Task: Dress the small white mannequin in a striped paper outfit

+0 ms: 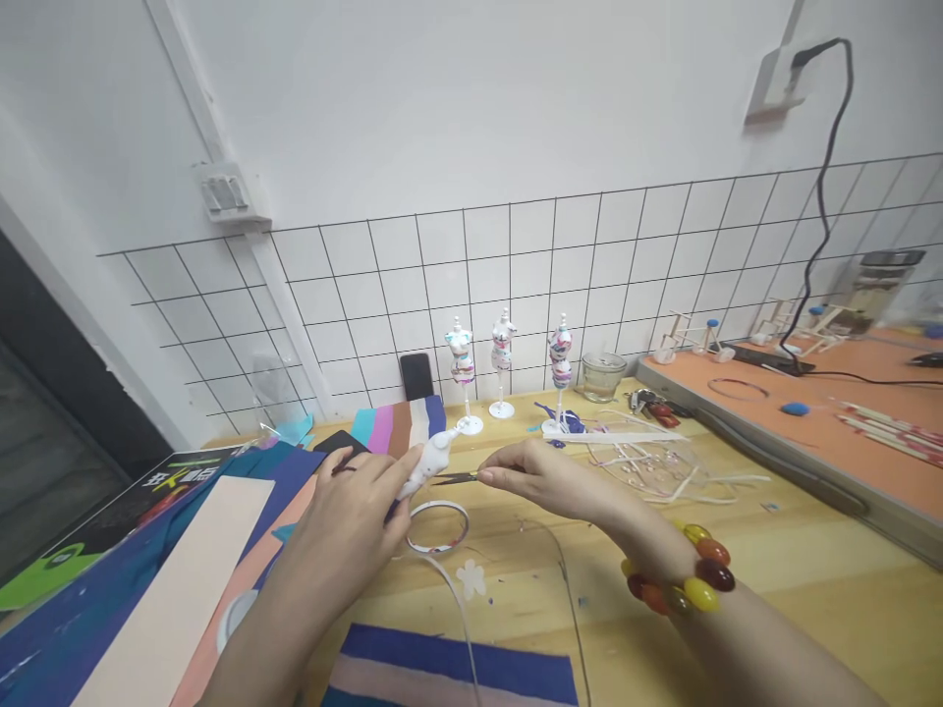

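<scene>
My left hand is closed around a small white mannequin torso, which tilts up to the right with its neck end pointing away from me. My right hand pinches a pair of thin, dark tweezers between thumb and fingers. Their tips point left, close to the torso's side; whether they touch it I cannot tell. Below the hands lie a white ring and a pale flower-shaped piece. Striped blue and pink cloth is at the near edge.
Three decorated mannequins on stands are lined up at the back, near a phone and a glass bowl. Tangled clear cords lie right of centre. An orange board borders the right; cloth strips cover the left.
</scene>
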`<state>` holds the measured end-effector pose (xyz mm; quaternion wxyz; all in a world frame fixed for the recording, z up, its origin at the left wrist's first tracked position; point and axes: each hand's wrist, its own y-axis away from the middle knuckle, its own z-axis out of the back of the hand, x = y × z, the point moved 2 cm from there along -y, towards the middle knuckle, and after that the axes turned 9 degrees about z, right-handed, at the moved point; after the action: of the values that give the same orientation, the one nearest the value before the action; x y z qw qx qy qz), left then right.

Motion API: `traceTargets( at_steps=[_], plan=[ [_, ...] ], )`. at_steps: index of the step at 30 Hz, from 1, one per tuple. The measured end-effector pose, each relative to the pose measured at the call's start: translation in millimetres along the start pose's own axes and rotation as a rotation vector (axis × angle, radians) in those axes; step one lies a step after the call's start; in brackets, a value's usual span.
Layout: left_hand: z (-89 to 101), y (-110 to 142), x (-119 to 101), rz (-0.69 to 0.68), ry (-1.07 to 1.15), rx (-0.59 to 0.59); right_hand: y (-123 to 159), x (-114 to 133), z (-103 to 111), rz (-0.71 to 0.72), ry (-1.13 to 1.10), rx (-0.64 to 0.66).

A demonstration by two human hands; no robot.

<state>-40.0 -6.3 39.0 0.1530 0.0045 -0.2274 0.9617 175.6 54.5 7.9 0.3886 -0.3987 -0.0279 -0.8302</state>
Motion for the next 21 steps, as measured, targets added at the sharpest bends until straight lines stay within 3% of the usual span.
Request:
traceTargets(
  at_steps=[21],
  plan=[
    [0.4,1.0,-4.8,-0.088,-0.034,-0.058,0.4,2.8,-4.8,0.046,0.093,-0.001]
  ],
)
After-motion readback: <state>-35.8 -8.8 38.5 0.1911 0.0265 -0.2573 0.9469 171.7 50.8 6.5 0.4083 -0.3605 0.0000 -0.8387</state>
